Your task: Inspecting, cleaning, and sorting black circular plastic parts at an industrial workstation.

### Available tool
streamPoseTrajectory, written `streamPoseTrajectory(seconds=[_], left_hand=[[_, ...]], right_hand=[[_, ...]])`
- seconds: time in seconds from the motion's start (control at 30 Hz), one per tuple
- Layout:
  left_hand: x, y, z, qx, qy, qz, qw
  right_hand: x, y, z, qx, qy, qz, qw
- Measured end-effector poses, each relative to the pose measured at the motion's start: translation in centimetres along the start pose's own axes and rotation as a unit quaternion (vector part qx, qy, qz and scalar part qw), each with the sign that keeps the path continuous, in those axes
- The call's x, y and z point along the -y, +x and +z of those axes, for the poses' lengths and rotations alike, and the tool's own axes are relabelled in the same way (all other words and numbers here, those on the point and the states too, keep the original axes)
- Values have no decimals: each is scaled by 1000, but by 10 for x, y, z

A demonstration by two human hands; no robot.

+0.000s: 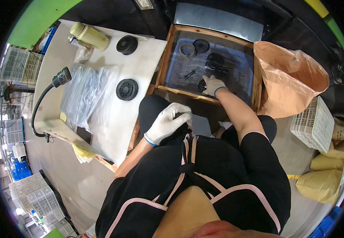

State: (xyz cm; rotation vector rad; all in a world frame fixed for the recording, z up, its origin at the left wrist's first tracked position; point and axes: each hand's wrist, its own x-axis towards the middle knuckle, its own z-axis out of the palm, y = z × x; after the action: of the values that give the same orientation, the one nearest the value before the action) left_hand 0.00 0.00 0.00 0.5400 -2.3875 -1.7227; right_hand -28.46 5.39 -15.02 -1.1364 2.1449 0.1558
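Observation:
My left hand (168, 123), in a white knit glove, rests over my left thigh with its fingers loosely curled together and nothing visible in them. My right hand (214, 86), also gloved, reaches into a wooden-framed tray (209, 97). Its fingers close on a small black round perforated part (201, 85) near the tray's front edge, and the hand covers much of it. Farther back in the tray lie a black perforated disc (201, 46), a roll of tape (187, 49) and a dark round part (214, 62). A thin black tool (189, 74) lies left of my right hand.
On the white table (140, 63) at left are two black round parts (127, 89), clear plastic bags (86, 93), a pale yellow bottle (90, 35) and a gooseneck lamp (62, 77). Right of the tray stand a lined orange-brown bag (285, 95), white baskets (313, 123) and yellow sacks (320, 185).

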Motion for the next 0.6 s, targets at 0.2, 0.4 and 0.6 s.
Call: streamPoseTrajectory(seconds=[0.2, 0.4, 0.6], left_hand=[[8, 5, -5, -13, -7, 1, 1000], [8, 6, 0, 5, -23, -24, 999], [12, 4, 1, 14, -2, -38, 999]], right_hand=[[-26, 7, 5, -47, -11, -65, 997], [-29, -4, -5, 47, -45, -56, 996], [-37, -23, -9, 38, -47, -71, 996]])
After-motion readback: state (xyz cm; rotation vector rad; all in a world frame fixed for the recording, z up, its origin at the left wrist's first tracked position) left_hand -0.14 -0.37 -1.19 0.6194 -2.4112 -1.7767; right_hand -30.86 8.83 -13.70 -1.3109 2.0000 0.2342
